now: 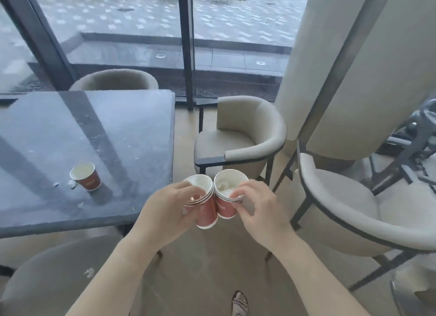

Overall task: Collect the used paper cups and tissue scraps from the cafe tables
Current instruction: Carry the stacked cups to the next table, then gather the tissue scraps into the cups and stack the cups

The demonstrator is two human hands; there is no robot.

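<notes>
A sandalled foot (240, 302) stands on the floor below both forearms; a white tissue scrap (89, 272) lies on the seat of the near chair (47, 287), down and left of the left hand (162, 212). That hand grips a nested stack of red paper cups (207, 213), fingers curled round it and thumb at the rims; the right hand (259, 209) pinches a second red stack (225, 209) at its rim, crumpled tissue (223, 186) stuffed inside. The two stacks touch rim to rim between the hands, held over the floor just off the tabletop's corner. Left of the left hand and a little further off, a single red paper cup (88, 180) stands upright on the dark tabletop (118, 131), small tissue scraps (72, 185) just beside it. Beyond the hands sits a beige armchair (240, 136); further off, the glass wall (118, 32).
</notes>
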